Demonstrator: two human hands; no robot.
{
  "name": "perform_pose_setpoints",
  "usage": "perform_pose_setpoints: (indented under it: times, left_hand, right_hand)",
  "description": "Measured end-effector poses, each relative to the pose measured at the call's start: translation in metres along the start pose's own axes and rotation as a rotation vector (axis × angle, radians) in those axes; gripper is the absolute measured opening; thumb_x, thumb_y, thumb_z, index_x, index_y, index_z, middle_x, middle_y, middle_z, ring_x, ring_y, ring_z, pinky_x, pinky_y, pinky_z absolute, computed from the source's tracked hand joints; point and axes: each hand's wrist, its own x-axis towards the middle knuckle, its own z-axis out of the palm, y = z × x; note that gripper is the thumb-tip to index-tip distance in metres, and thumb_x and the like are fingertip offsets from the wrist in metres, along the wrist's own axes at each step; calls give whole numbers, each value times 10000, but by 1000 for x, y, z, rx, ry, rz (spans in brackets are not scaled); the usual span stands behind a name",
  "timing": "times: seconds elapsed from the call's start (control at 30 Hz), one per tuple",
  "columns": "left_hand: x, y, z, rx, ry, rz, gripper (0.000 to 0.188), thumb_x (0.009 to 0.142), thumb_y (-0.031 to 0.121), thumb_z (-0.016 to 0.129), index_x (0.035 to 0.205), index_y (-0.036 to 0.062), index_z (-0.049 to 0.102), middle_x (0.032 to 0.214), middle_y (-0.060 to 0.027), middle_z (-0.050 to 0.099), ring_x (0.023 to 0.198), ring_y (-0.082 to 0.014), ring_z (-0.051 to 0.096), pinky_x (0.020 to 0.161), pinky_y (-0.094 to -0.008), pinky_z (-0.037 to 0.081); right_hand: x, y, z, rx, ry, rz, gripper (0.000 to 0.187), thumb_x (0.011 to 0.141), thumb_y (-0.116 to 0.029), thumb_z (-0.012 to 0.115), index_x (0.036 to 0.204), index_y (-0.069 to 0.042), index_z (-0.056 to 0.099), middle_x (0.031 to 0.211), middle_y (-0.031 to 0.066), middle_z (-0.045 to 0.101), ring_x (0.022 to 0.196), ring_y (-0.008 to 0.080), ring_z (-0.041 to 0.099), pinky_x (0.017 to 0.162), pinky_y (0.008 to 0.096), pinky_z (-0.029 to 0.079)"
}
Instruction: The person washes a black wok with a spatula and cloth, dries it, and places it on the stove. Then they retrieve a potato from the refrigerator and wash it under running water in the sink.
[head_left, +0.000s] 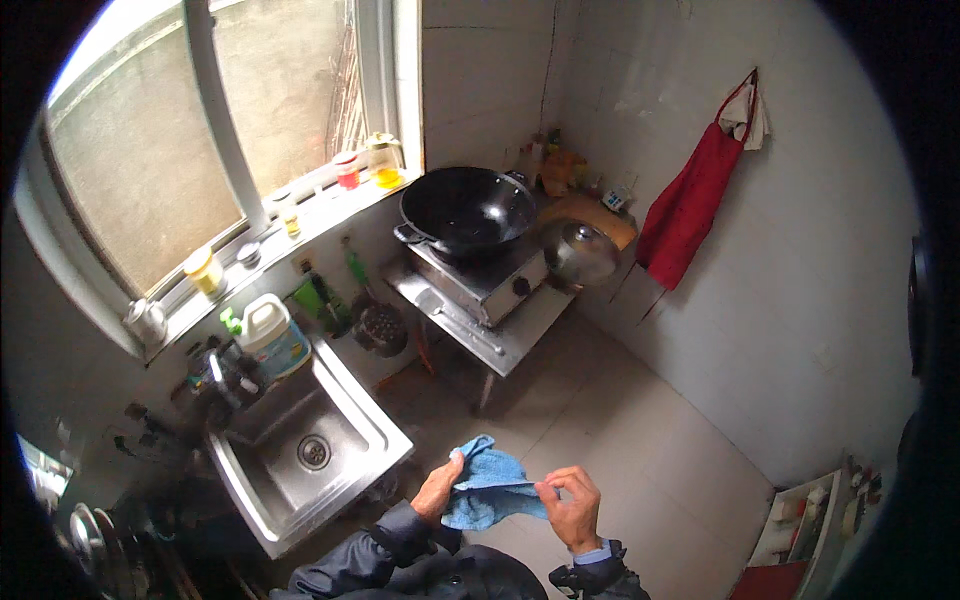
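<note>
Head camera view: nearest, a blue cloth (487, 472) is held up between two bare hands, over the tiled floor (640, 430) and to the right of the sink. By the left hand (436, 490) it is gripped along its left side, thumb laid on top and fingers closed behind, apparently so that the bunched fabric is kept steady. By the right hand (573, 508) its right edge is pinched between thumb and fingertips, the other fingers loosely curled; the cloth seems to be held spread by this two-sided hold. A thin pale line is seen across it near the right fingertips; whether a fold or a separate thing is shown cannot be told.

Beyond the left forearm, the steel sink (392, 440) is set below the window, where good daylight is received. A white jug (272, 335) is stood at its back corner, probably to be within reach of the basin. On the wall next to it a perforated strainer (380, 328) is hung, perhaps to be kept off the work surface.

Farther off, a stove (490, 285) is carried by a low metal table (505, 358), and a black wok (465, 215) is seated on it, open side up. Its likely lid (580, 253) is rested tilted beside the stove, against a wooden board (605, 225). Jars, among them a yellow-lidded jar (204, 270), are lined along the sill, and a red apron (690, 210) is hung on the right wall, presumably to be kept clean of the floor.
</note>
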Motion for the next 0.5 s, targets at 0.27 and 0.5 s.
perform_pose_setpoints:
  times: [0.27, 0.5]
  left_hand:
    - [133, 151, 7, -54, -352, 179, 665, 931, 249, 796, 1479, 16, 500, 1349, -88, 639, 1216, -185, 614, 1078, -365, 467]
    - [218, 270, 10, -145, -128, 431, 461, 988, 46, 662, 1433, 5, 551, 1382, -93, 646, 1298, -219, 590, 1129, -419, 431]
  right_hand:
    - [200, 21, -11, 1150, -222, 569, 272, 952, -278, 778, 986, -52, 630, 909, 51, 691, 816, 127, 658, 746, 308, 563]
    - [433, 33, -26, 988, -278, 444, 385, 987, -122, 658, 1341, 28, 633, 1241, 133, 726, 1118, 244, 703, 1034, 409, 544]
